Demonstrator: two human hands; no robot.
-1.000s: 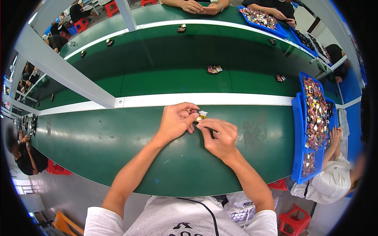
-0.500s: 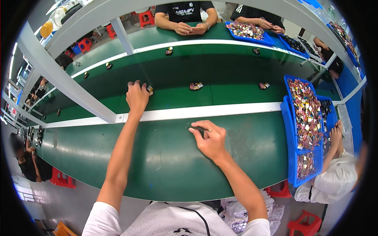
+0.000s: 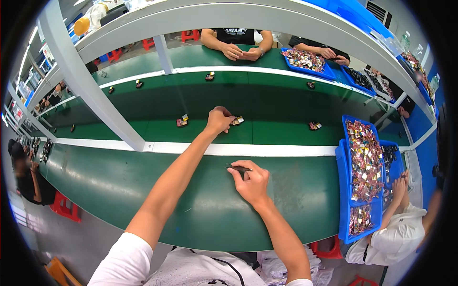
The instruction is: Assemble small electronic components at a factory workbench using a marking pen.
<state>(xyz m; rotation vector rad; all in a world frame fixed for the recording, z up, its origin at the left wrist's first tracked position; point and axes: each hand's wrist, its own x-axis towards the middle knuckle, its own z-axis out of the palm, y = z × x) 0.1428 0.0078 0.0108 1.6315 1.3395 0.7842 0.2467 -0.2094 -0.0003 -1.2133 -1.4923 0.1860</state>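
Over the far green strip, my left hand reaches to a small part with reddish-brown and white-yellow areas. The fingers are bent together at the left side of this part and seem to pinch it; the fingertips are partly hidden. My right hand hovers above the near green work surface. Thumb and fingers there are closed around dark tweezers, with the tips pointing left. A similar small part lies left of my left hand, and another part to the right.
A white rail divides the work surface from the strip. Blue trays of small parts stand at the right, beside a seated co-worker. A grey post rises at left. Other people sit across the strip.
My left hand has moved right, from beside one small part to the part in the middle, leaving the first lying on the strip. My right hand keeps the tweezers. The view has tilted slightly.
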